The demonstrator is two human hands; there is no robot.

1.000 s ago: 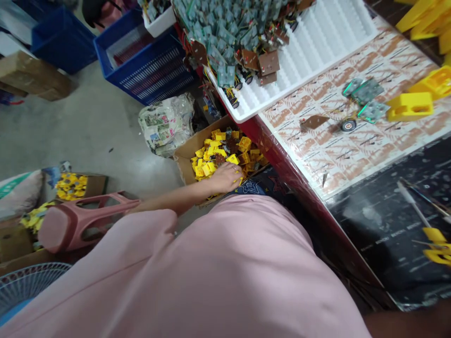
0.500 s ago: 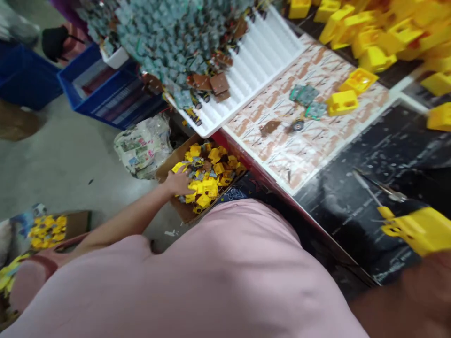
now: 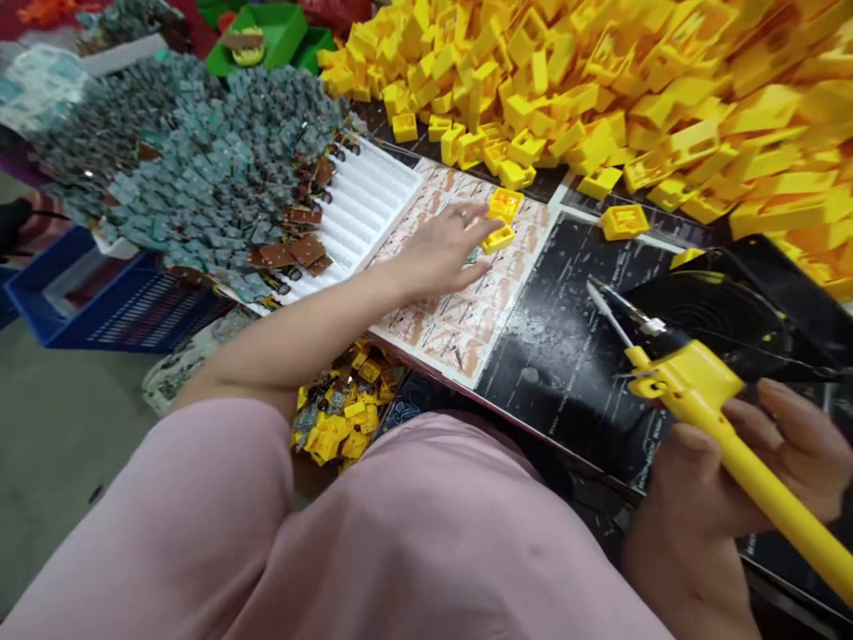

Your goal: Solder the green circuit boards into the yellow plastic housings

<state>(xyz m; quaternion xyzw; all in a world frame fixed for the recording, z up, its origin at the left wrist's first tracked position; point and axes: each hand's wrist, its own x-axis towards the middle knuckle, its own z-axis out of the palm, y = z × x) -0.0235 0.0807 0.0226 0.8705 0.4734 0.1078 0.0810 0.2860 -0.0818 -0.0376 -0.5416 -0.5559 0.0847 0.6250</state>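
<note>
My left hand (image 3: pixel 443 249) reaches over the patterned board (image 3: pixel 443 333), its fingers apart beside two yellow plastic housings (image 3: pixel 505 204). A fingertip seems to touch the nearer housing. Part of a small green piece (image 3: pixel 473 256) shows beneath the fingers; the rest is hidden. On the right, my right hand (image 3: pixel 746 462) is wrapped round a yellow soldering gun (image 3: pixel 706 382). Its metal tip points up and left over the black tabletop (image 3: pixel 546 356).
A large heap of yellow housings (image 3: pixel 566 89) covers the back. Grey wired parts (image 3: pixel 193 169) are piled on a white ribbed tray (image 3: pixel 366 204) at left. Below sits a box of yellow parts (image 3: pixel 339 418), with a blue crate (image 3: pixel 120 302) farther left.
My left hand has left the box of yellow parts and moved up onto the patterned board. The view has swung right, bringing my right hand and the soldering gun more fully into sight.
</note>
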